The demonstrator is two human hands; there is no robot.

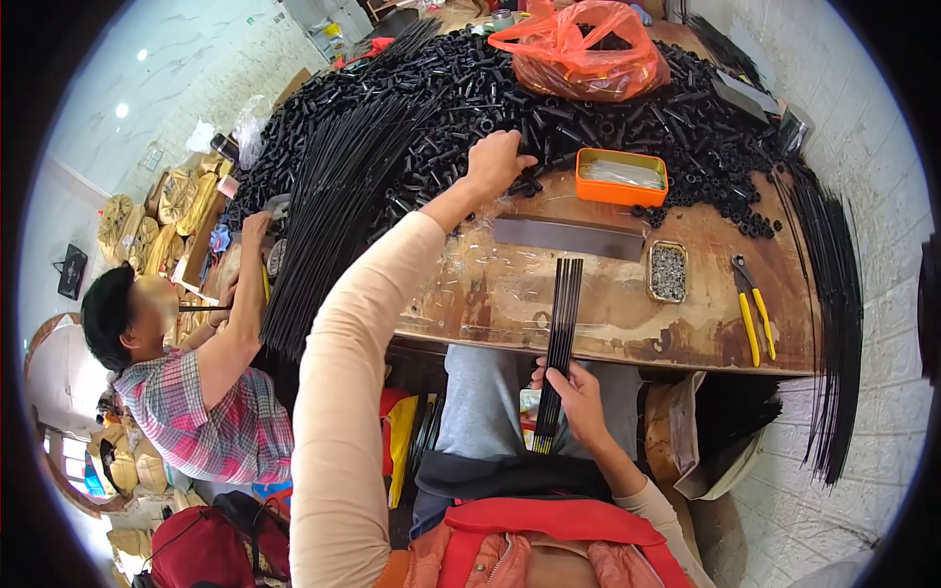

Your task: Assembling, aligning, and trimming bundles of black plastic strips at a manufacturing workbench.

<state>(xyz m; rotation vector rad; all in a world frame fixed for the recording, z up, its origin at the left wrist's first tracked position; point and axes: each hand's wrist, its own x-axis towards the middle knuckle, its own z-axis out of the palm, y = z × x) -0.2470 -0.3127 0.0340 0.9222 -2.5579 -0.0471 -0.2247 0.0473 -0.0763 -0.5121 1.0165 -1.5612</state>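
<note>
My left hand [496, 162] reaches far forward into a big heap of short black tube pieces [510, 88] on the wooden table [608, 314], fingers closed on some of them. My right hand [573, 392] is at the table's near edge, gripping a flat bundle of thin black rods [562, 323] that lies across the edge and points away from me. A grey metal strip [569, 237] lies just beyond the rods' tips.
An orange tray [621, 176], a small tin of tiny metal parts [668, 272] and yellow-handled pliers [753, 318] sit on the table. An orange plastic bag [578, 49] tops the heap. Long black rod bundles [333, 216] hang left and right. Another person [186, 363] works at the left.
</note>
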